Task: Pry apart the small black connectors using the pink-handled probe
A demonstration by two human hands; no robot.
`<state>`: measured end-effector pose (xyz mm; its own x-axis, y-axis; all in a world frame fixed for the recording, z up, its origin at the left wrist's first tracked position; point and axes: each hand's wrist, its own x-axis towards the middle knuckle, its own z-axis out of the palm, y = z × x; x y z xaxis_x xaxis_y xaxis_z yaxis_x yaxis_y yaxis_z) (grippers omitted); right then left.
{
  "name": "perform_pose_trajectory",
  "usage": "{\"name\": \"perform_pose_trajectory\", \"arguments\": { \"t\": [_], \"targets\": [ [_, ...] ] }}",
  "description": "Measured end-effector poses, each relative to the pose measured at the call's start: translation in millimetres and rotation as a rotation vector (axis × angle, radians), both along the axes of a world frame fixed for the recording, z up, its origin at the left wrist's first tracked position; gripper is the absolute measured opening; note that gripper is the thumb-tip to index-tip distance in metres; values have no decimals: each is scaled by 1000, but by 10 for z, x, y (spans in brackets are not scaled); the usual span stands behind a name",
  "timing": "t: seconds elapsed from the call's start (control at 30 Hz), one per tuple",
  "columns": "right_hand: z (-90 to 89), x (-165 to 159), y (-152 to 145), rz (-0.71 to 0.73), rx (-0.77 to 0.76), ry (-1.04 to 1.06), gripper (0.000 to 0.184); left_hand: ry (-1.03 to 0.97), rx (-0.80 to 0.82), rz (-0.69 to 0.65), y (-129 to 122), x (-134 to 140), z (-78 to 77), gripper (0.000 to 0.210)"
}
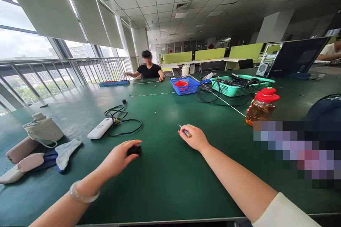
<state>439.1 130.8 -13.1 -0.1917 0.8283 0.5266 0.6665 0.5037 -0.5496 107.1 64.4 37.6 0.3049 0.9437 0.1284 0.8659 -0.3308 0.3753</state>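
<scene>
My left hand (pixel 117 159) is closed round a small black object (pixel 135 150), gripping it between thumb and fingers just over the green tabletop (pixel 160 191). What kind of object it is cannot be made out. To the right, my right hand (pixel 196 138) holds a small screwdriver (pixel 187 133) with an amber-coloured handle, its thin metal shaft pointing forward and left. The two hands are apart, and the screwdriver does not touch the black object. Beyond my left hand lies a white power bank (pixel 101 128) beside a looped black cable (pixel 128 120).
At left are a beige bottle (pixel 44 129), a pink case (pixel 22 149) and a folded cloth (pixel 65 154). Further back stand a blue basket (pixel 185 88), a green basket (pixel 231 91) with cables and a red-lidded bottle (pixel 262 108). A person (pixel 149 70) sits opposite.
</scene>
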Motion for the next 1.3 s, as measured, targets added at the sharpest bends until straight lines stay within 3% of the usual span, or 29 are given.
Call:
{"name": "perform_pose_trajectory", "arguments": {
  "t": [0.1, 0.2, 0.4, 0.63, 0.93, 1.13, 1.3],
  "targets": [
    [-13, 5, 19, -37, 1, -44, 14, -36, 8, -164, 162, 543, 74, 44],
    [-28, 32, 45, -114, 1, -118, 11, -14, 51, -268, 422, 1027, 25, 45],
    [-34, 94, 86, -204, -57, -260, 37, 6, 91, -234, 909, 1544, -207, 44],
    [-45, 76, 96, -157, -52, -429, 42, -85, 113, -234, 1049, 1575, -354, 43],
    [-5, 89, 75, -153, -59, -466, 38, -226, 76, -254, 1058, 1587, -409, 52],
    [28, 114, 65, -114, 99, -133, 14, -189, 82, -231, 1048, 1564, -422, 53],
    [132, 148, -17, 2, 334, 30, 26, -159, 84, -218, 1063, 1555, -442, 39]
  ]
}}
